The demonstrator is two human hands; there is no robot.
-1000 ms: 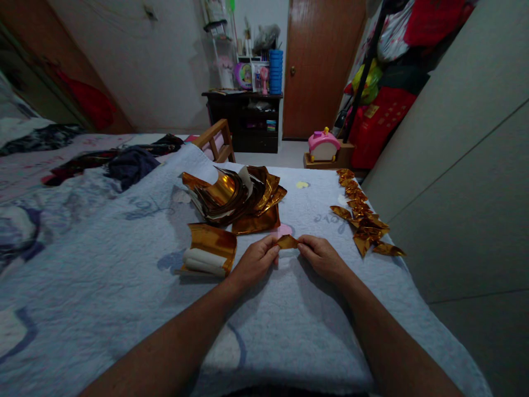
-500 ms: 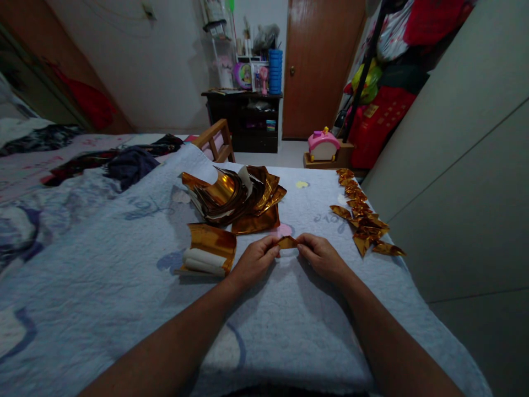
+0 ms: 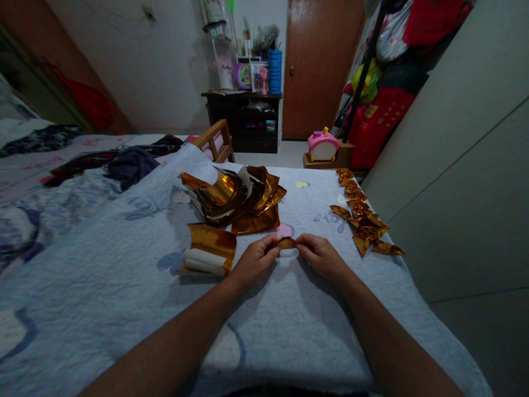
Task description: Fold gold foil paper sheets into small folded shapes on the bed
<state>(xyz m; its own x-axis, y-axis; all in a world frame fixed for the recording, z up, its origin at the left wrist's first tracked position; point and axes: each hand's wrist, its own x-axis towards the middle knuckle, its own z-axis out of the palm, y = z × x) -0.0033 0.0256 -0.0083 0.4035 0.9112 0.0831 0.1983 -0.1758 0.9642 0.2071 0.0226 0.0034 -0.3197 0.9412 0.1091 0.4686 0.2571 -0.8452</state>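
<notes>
A small folded piece of gold foil paper (image 3: 286, 242) stretches between my hands, just above the quilt. Its left end is pinched in my left hand (image 3: 258, 257), and its right end is held between the thumb and fingers of my right hand (image 3: 320, 253). Beyond my left hand lies a fanned, curled stack of gold foil sheets (image 3: 225, 193). A smaller curled bundle of foil paper (image 3: 210, 242), its pale backing showing, rests beside my left wrist. To the right, several folded gold foil pieces (image 3: 363, 226) form a row along the edge of the bed.
The light blue quilt (image 3: 289, 342) covers the bed under my arms. Dark clothes (image 3: 132, 165) lie at the left. A wooden chair (image 3: 223, 140) stands past the bed's far edge, with a pink toy case (image 3: 323, 146) farther right. A pale cabinet (image 3: 467, 182) borders the right side.
Both hands stay almost still, pinching the same folded foil piece. The right hand has shifted very slightly; the stacks and the row of folded pieces are unchanged.
</notes>
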